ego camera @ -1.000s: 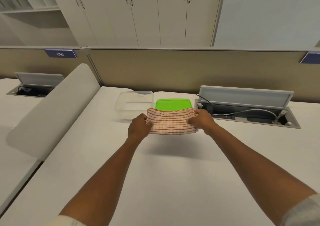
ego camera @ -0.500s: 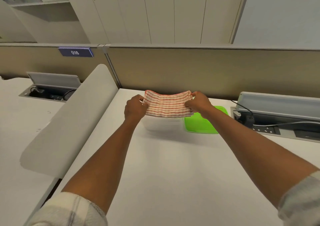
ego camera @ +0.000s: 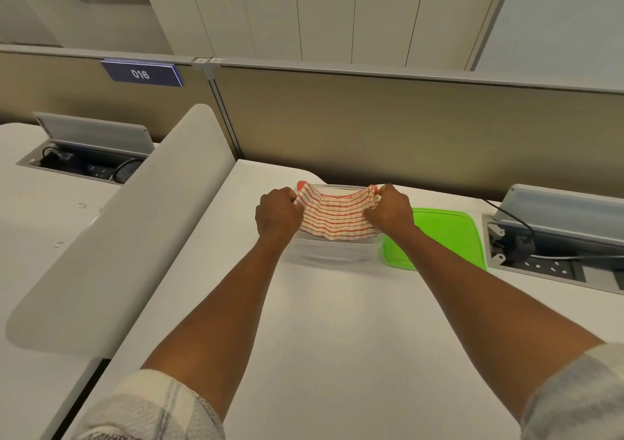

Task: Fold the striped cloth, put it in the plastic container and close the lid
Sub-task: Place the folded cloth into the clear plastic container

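- The folded striped cloth (ego camera: 336, 215) is held up over the clear plastic container (ego camera: 332, 254), near the far edge of the table (ego camera: 337, 338).
- The left hand (ego camera: 277, 215) has its grip closed on the left end of the cloth. The right hand (ego camera: 388, 210) has its grip closed on the right end.
- The cloth hangs between the two grips like a little hammock. Its middle sags down toward the box, and its near edge droops lowest.
- I cannot tell for sure if the low edge already touches the inside of the box, because the box is see-through and the cloth hides most of it.
- The cloth looks about as wide as the box. If it goes down crooked, a corner could catch on the rim and hang outside.
- If one grip lets go before the other, the fold could fall open and the cloth would land in a messy heap.
- A heap that sticks up over the rim would stop the lid from snapping shut.
- The box looks light. A push from a wrist on its wall could slide it toward the far edge of the table.
- The green lid (ego camera: 439, 237) lies flat on the table just to the right of the box, partly under the right arm. An arm dragging back could bump it away.
- The lid is not on yet, so closing is still to do.
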The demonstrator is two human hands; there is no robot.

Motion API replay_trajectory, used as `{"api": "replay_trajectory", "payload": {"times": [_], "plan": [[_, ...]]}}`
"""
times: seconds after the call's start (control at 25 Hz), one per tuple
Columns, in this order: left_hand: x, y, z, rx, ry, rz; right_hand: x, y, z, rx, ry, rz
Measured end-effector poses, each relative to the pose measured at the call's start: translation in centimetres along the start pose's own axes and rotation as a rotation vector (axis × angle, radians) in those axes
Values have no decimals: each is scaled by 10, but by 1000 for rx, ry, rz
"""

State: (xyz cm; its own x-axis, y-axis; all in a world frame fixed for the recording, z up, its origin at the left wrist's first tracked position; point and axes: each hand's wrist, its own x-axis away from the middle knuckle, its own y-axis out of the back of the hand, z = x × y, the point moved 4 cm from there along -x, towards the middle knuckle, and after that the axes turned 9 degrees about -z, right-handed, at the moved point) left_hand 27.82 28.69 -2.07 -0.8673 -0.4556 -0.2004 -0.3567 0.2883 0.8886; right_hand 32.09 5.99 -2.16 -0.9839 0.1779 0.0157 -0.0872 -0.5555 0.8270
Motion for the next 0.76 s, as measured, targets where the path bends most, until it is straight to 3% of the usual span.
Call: {"api": "replay_trajectory", "payload": {"times": [0.12, 0.28, 0.6, 0.76], "plan": [[4, -4, -4, -165, -70, -62, 5, -1, 1, 123, 106, -31], [8, -11, -5, -307, -114, -25, 10, -1, 3, 226, 160, -57], [14, -16, -5, -346, -175, 43, 16, 1, -1, 284, 236, -57], [19, -16, -5, -271, -107, 83, 20, 3, -4, 242, 264, -55]]}}
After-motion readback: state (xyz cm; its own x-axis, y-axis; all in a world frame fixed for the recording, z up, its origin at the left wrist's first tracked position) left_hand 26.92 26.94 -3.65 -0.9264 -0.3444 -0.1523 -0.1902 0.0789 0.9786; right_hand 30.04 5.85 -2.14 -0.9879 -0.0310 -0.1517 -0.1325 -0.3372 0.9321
